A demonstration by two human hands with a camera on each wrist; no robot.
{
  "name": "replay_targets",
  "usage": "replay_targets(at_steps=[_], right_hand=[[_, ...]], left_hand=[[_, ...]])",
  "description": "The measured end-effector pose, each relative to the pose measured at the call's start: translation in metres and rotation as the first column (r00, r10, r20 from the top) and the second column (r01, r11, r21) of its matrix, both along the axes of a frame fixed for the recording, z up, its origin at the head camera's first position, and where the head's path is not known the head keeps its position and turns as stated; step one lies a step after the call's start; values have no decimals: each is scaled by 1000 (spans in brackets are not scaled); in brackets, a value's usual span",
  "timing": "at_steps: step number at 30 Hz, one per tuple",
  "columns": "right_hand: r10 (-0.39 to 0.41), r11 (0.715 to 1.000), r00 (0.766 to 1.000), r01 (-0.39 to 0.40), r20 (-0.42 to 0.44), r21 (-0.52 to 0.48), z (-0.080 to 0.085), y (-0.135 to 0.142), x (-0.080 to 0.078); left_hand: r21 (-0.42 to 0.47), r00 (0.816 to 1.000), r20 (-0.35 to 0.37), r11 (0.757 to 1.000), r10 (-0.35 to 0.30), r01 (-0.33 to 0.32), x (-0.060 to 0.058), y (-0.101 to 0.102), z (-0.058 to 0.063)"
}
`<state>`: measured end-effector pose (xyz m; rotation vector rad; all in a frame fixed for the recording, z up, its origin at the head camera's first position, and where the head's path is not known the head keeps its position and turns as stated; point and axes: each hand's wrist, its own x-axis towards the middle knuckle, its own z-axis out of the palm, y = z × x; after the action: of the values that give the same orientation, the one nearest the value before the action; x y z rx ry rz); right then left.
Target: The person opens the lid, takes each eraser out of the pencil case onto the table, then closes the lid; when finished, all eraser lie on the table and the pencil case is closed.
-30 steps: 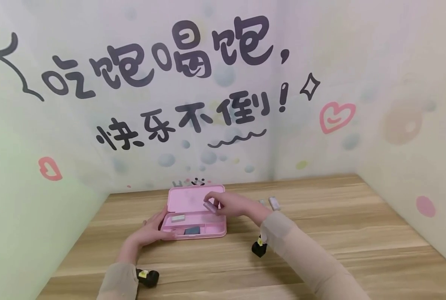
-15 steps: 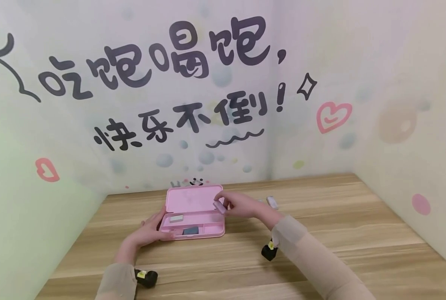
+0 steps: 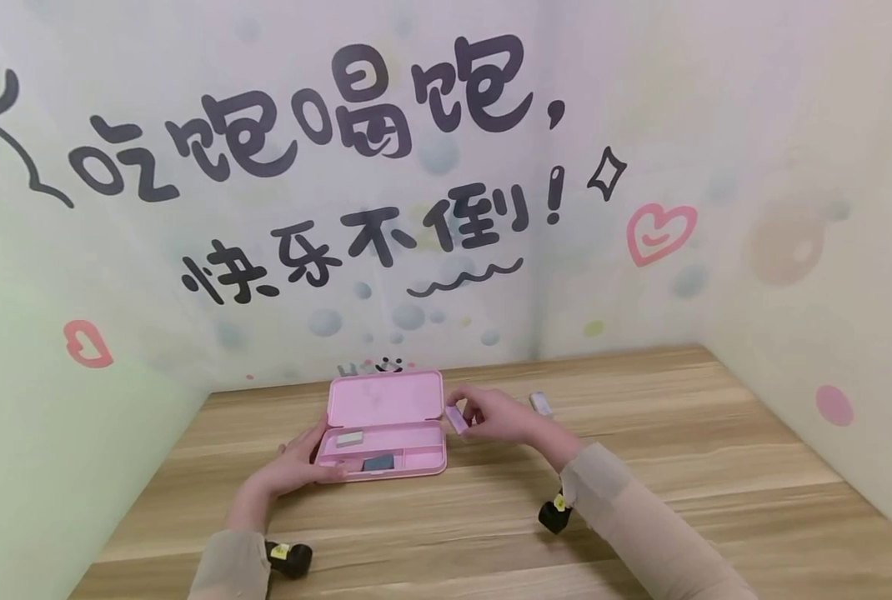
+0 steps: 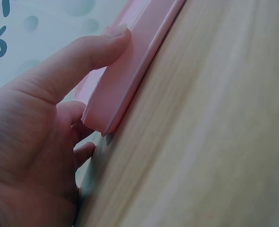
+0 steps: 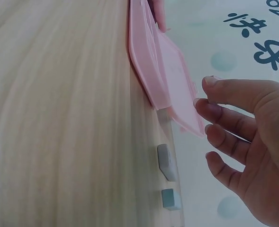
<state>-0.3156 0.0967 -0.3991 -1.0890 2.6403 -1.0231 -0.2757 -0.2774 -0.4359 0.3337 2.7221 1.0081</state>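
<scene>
A pink pencil case point(image 3: 386, 398) stands open on the table, its lid tipped back. Thumb at the front wall and fingers round the left end, my left hand point(image 3: 288, 472) grips the case; the left wrist view shows this thumb point(image 4: 99, 49) on the pink wall. A whitish eraser point(image 3: 349, 438) lies in the back compartment, a dark blue-grey eraser point(image 3: 378, 462) in the front left one. Just right of the case, my right hand point(image 3: 497, 415) pinches a pale lilac eraser point(image 3: 456, 419) above the table. In the right wrist view the fingers mostly hide that eraser.
A light grey eraser point(image 3: 539, 404) lies on the wooden table point(image 3: 641, 433) behind my right hand. Beside it in the right wrist view is a small teal block point(image 5: 171, 199). A printed wall point(image 3: 371, 292) rises directly behind the case.
My right hand has moved right with the lilac eraser, from in front of the lid to beyond the case's right end. My left hand keeps its hold on the case.
</scene>
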Motion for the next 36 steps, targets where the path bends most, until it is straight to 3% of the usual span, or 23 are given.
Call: replay_targets(at_steps=[22,36], right_hand=[[-51,999,999,51,14,-15,-11,16,9],[-77,997,994,78,73,-10,-17,22,7]], left_hand=[[1,1000,9,1000,6,-6,2,0,0],[-1,1000,9,1000,11,-11,2,1,1]])
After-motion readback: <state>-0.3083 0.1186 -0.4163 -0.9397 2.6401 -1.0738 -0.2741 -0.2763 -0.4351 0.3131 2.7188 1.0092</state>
